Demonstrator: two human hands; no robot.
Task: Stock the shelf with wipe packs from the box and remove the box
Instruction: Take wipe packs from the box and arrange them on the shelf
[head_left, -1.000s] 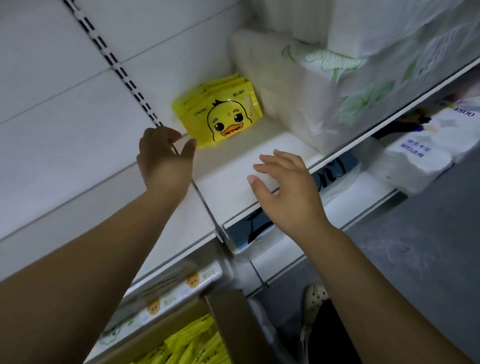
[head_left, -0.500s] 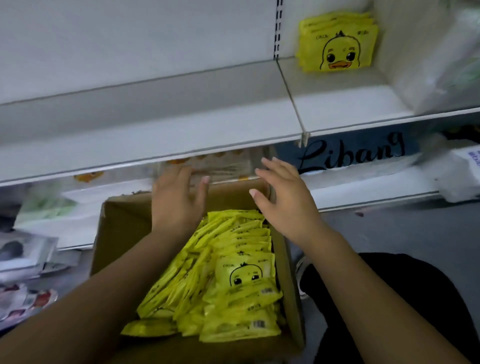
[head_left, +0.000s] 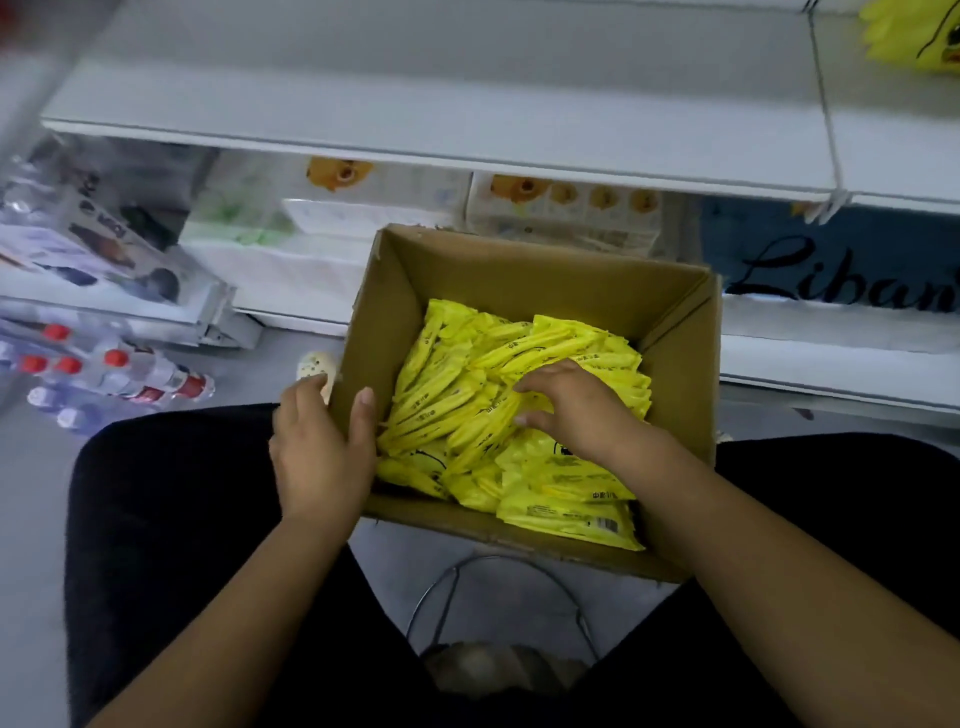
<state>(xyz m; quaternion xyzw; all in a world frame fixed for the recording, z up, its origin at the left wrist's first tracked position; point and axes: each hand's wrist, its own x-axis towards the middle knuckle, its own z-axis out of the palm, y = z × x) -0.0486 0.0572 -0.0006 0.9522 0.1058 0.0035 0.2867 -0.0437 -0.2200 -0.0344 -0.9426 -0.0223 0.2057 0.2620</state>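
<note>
The fingers (head_left: 525, 387) of our right hand (head_left: 576, 410) curl into the wipe packs (head_left: 457, 395) lying loose in the box (head_left: 519, 275), pinching a bunch. Our left hand (head_left: 319, 447) grips the box's left wall, thumb inside. We should square the bunch first, since slick film may fan out, then lift straight past the cardboard rim. The shelf (head_left: 415, 119) above offers bare room behind its front lip.

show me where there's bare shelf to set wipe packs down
Free: the white shelf above the box, bare from its left end to the divider. Crowded: the lower shelf behind the box, filled with white packs.
</note>
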